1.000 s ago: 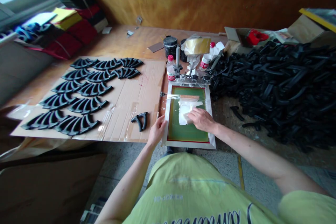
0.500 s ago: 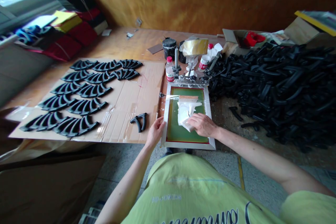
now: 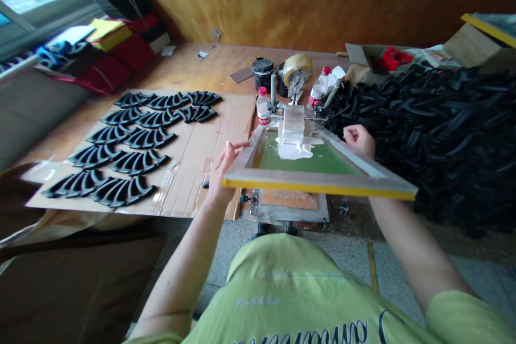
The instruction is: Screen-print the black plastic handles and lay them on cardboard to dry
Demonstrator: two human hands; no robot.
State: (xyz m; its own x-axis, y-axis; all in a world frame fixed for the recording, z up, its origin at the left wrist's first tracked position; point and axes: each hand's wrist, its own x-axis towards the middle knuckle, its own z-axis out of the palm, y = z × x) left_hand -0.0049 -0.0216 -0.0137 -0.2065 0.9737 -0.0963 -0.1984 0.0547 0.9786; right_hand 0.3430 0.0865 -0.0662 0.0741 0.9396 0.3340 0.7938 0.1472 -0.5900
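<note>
The screen printing frame (image 3: 322, 187) is tilted, its near yellow edge raised above the wooden block (image 3: 288, 199) and metal base plate (image 3: 318, 214). My left hand (image 3: 226, 166) grips the frame's left side. Beside the right side is my right hand (image 3: 360, 141), fingers curled; whatever they may hold is hidden. My right forearm passes beneath the raised corner. A squeegee (image 3: 293, 118) stands on the green mesh (image 3: 322, 161) towards the far end, with white ink (image 3: 296, 150) pooled before it. A single black handle part (image 3: 205, 184) is mostly hidden behind my left hand.
Rows of curved black parts (image 3: 124, 191) lie on flat cardboard (image 3: 185, 172) at left. A large heap of black parts (image 3: 435, 113) covers the right side. Behind the frame stand red-capped bottles (image 3: 263, 105), a dark ink tub (image 3: 263, 74) and a tape roll (image 3: 297, 70).
The frame's near edge has swung up, uncovering the base. My right hand has let go of the squeegee and moved right; the squeegee now stands farther back. My left hand has risen with the frame.
</note>
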